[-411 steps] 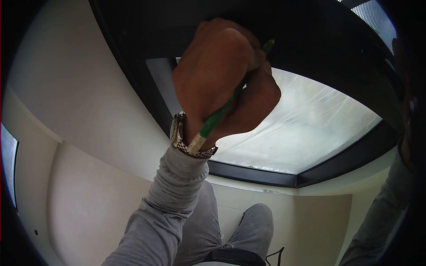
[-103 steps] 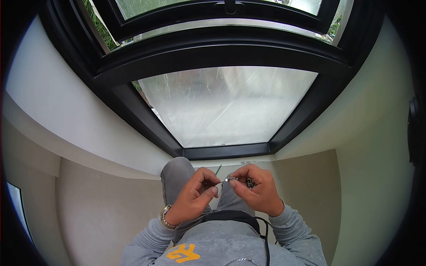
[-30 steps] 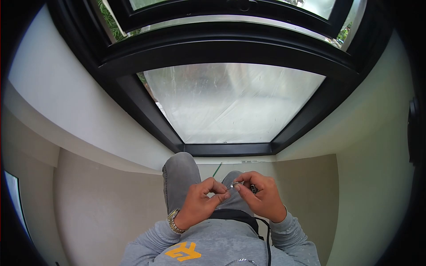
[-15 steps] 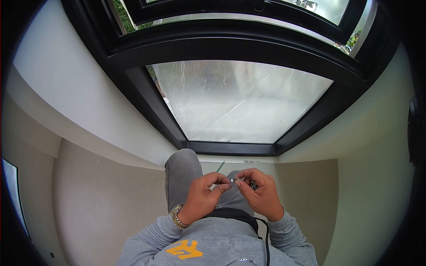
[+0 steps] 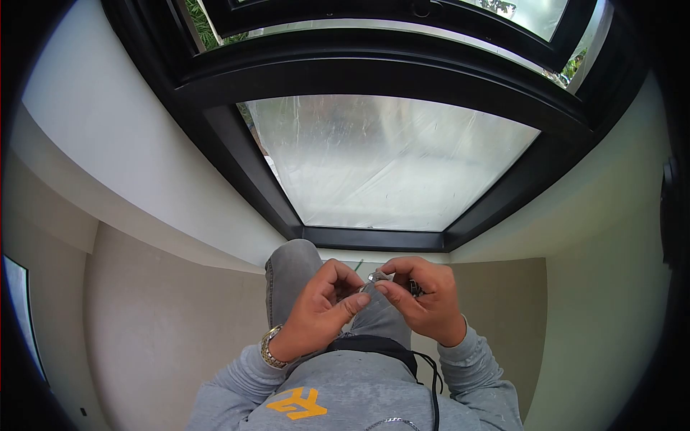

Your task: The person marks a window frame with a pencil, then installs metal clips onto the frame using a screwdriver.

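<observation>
A small shiny, silvery-grey piece (image 5: pixel 376 276) sits between my two hands, over my lap. My right hand (image 5: pixel 428 296) pinches it between thumb and fingertips. My left hand (image 5: pixel 316 314), with a metal watch (image 5: pixel 272 348) at its wrist, is closed in a pinch at the piece's left side, fingertips right against it. I cannot tell what kind of piece it is. Something dark and metallic (image 5: pixel 415 288) shows behind the fingers of my right hand, mostly hidden by them.
A black-framed window (image 5: pixel 374 239) with plastic-like film behind its lower pane stands just ahead of my knees. Its upper sash (image 5: pixel 402 14) is tilted out. A thin green strip (image 5: pixel 359 265) lies near the sill. White walls (image 5: pixel 144 165) close in on both sides.
Both hands have risen slightly towards the window, and more of the silvery piece shows between the fingertips. My left hand has turned a little.
</observation>
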`<state>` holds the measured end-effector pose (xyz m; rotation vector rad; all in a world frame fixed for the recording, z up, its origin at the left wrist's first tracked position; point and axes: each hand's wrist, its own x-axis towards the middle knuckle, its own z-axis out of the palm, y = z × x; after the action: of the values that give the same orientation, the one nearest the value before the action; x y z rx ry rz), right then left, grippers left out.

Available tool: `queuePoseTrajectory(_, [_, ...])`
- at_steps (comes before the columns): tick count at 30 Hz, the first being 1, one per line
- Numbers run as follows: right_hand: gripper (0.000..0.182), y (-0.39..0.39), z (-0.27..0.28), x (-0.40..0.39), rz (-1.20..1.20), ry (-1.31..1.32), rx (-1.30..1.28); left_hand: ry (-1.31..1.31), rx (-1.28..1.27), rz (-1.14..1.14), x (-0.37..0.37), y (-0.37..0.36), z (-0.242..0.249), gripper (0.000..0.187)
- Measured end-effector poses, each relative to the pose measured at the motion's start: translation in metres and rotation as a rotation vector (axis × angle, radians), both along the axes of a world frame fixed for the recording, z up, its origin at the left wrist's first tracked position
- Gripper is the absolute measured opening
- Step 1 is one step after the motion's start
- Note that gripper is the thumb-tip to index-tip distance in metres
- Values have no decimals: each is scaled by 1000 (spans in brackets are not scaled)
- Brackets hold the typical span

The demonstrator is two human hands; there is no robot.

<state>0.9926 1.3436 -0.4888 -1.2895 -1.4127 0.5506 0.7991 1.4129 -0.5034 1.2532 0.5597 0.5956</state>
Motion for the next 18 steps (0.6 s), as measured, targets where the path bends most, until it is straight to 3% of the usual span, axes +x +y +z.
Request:
queuePoseTrajectory(2, [20, 4, 3, 1, 47, -17, 30, -21, -16, 13, -2, 2, 4, 11])
queuePoseTrajectory(11, [24, 11, 27, -10, 207, -194, 179, -116, 342, -58, -11, 18, -7, 12])
queuePoseTrajectory(14, [25, 11, 33, -13, 214, -209, 198, -112, 211, -116, -14, 11, -5, 12])
queuePoseTrajectory(16, [26, 10, 35, -14, 216, -215, 196, -308, -27, -54, -8, 3, -4, 17])
queuePoseTrajectory(18, [26, 10, 33, -15, 242, -250, 226, -320, 38, -80, -10, 9, -14, 18])
